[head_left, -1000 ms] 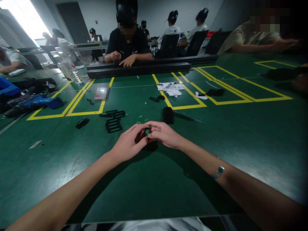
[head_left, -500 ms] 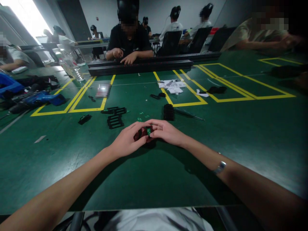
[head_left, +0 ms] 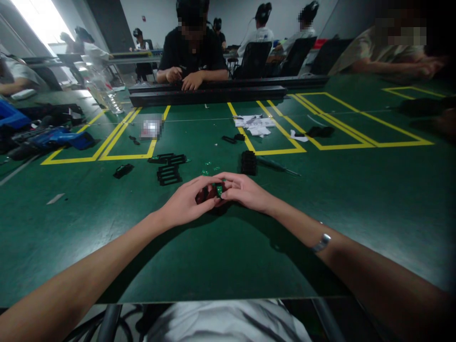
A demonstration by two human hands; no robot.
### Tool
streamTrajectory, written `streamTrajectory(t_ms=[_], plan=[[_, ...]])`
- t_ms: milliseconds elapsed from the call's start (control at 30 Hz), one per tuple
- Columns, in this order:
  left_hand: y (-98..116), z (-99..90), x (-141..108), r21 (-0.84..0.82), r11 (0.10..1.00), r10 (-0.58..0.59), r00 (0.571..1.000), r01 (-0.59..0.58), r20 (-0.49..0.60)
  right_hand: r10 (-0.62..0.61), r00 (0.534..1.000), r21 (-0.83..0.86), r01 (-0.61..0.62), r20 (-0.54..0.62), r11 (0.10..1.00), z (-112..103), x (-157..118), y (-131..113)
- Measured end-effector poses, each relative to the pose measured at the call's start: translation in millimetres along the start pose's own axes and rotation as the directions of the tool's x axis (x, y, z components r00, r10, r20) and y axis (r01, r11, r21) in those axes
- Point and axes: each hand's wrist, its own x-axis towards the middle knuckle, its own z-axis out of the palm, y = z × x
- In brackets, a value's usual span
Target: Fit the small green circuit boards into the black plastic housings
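Close together over the green table [head_left: 228,256], my left hand [head_left: 187,199] and my right hand [head_left: 245,191] meet at their fingertips. Between them is a small shiny green part [head_left: 219,190], pinched by the curled fingers and thumbs; its exact kind cannot be made out. Fingers hide most of it, and a dark area lies within my left palm. Just beyond the fingertips lie several loose green pieces [head_left: 206,166]. Slotted black frames [head_left: 169,175] rest ahead of my left hand, and a stack of black parts [head_left: 248,163] stands ahead of my right.
A screwdriver [head_left: 280,166] lies right of the black stack. Crumpled white paper [head_left: 258,126] and small black parts [head_left: 231,138] are farther off. Blue-and-black equipment [head_left: 60,141] and plastic bottles [head_left: 110,97] stand at left. Across the black rail [head_left: 210,96] sits a person [head_left: 192,52].
The whole view has shifted slightly, with the table appearing a little higher. My hands keep nearly the same hold on the green part. The person opposite has moved their hands slightly.
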Motion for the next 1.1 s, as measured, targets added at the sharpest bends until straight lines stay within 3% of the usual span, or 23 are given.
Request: streamTrajectory(t_ms=[800, 1100], plan=[[1.4, -1.6, -0.9, 0.011, 1.000, 0.010, 1.000, -0.010, 0.005, -0.010, 1.000, 0.004, 0.010, 0.001, 1.000, 1.4, 0.2, -1.5], [0.2, -0.5, -2.9, -0.074, 0.997, 0.025, 0.997, -0.031, -0.071, -0.028, 0.999, 0.015, 0.027, 0.017, 1.000, -0.2, -0.1, 0.1]])
